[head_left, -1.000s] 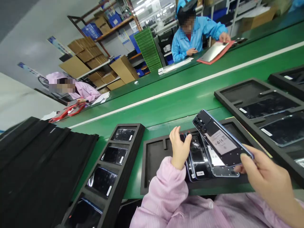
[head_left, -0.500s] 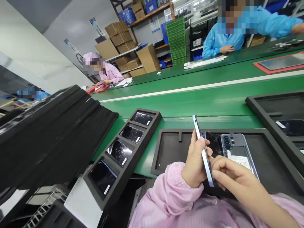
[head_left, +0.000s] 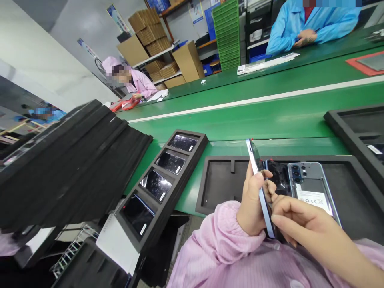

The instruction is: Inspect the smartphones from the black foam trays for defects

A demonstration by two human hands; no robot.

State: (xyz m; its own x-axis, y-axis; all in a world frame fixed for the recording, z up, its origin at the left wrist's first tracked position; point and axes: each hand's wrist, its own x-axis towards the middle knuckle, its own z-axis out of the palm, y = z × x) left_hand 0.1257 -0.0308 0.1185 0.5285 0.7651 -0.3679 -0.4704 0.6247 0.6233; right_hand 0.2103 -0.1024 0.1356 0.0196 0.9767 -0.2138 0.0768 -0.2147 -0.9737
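Note:
My left hand [head_left: 252,202] is wrapped round a smartphone [head_left: 265,214] with a light blue frame, held upright and nearly edge-on, its dark screen turned right. Close against the screen side, toward the lower end, my right hand [head_left: 295,218] has its thumb and forefinger drawn together; what lies between them, if anything, is hidden. Below the hands is a black foam tray [head_left: 220,182]. A phone with a grey back [head_left: 313,180], cameras and a white label lies in it, beside a dark glossy phone [head_left: 279,176] partly covered by my fingers.
To the left, a foam tray [head_left: 138,239] holds several phones, screens up, in separate slots. Beyond it leans a stack of black trays [head_left: 69,160]. Another black tray [head_left: 339,124] is at right. Across the green bench [head_left: 240,120] are co-workers in pink [head_left: 141,82] and blue [head_left: 282,32].
The view has tilted down a little and shifted. My hands keep nearly the same hold at the phone. Across the bench, the co-worker in blue has drawn an outstretched arm in, hands together.

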